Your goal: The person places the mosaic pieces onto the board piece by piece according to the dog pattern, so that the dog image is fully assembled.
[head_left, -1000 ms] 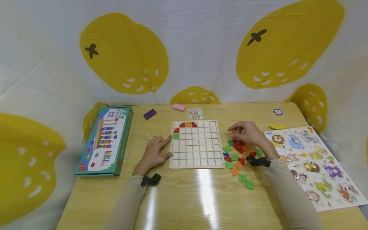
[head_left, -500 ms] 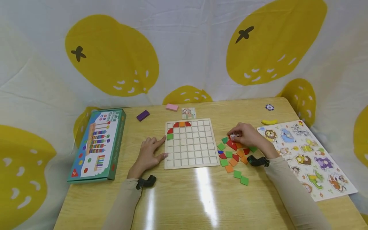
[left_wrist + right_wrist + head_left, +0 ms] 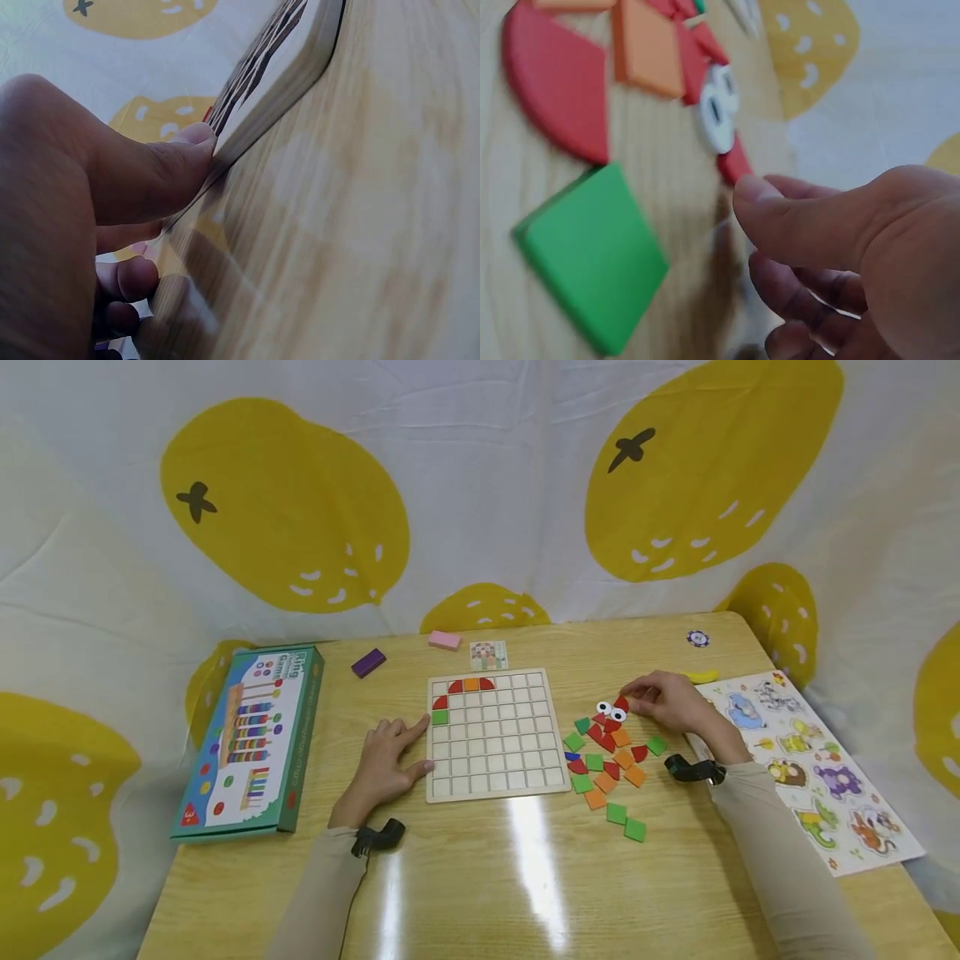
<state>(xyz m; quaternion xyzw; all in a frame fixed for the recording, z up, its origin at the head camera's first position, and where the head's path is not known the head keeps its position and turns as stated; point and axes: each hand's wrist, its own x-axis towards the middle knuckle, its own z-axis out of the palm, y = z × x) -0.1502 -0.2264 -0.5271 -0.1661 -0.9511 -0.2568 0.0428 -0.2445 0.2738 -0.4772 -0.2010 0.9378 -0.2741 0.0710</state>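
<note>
A pale wooden grid board (image 3: 495,785) lies on the table, with several red quarter-circle tiles (image 3: 456,686), an orange square (image 3: 472,684) and a green square (image 3: 440,717) in its upper left cells. My left hand (image 3: 382,768) rests at its left edge, index finger and thumb extended; the thumb (image 3: 161,172) touches the board's side. To the right of the board, my right hand (image 3: 667,702) pinches a red quarter-circle tile (image 3: 735,161) by its end, at the top of the loose pile. Two round eye pieces (image 3: 611,711) with black pupils lie beside that tile.
Loose green, orange, red and blue tiles (image 3: 605,782) spread below the right hand. A small pattern card (image 3: 489,655), a pink block (image 3: 445,641) and a purple block (image 3: 369,663) lie behind the board. A game box (image 3: 247,743) stands left; an animal puzzle (image 3: 810,768) lies right.
My right hand has moved off the pile to the right, uncovering the eye pieces. The left hand keeps its place at the board's edge. The head view has shifted slightly.
</note>
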